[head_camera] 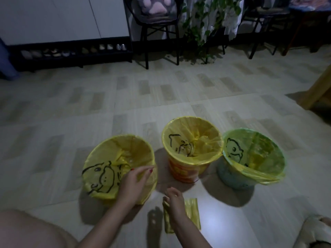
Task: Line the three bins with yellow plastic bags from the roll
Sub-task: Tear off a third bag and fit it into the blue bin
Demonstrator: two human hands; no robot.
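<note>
Already all three bins stand lined on the tiled floor (pixel 161 97), so what is left looks like a final tuck and tidying. Taking the orange middle bin (pixel 188 173) as landmark: the left bin (pixel 100 154) sits to its left and nearer the person, its yellow bag (pixel 100 176) folded over the rim; the green bin (pixel 234 178) stands just beside it on the right, bag overhanging. The left hand (pixel 135 181) rests on the left bin's near-right rim, fingers spread on the plastic, loosely pressing, not clenched. The right hand (pixel 174 198) hovers, released and holding nothing, directly in front of the landmark. The flattened roll (pixel 192 212) lies on the floor beneath it, long axis running toward the person, so the right hand is nearer.
</note>
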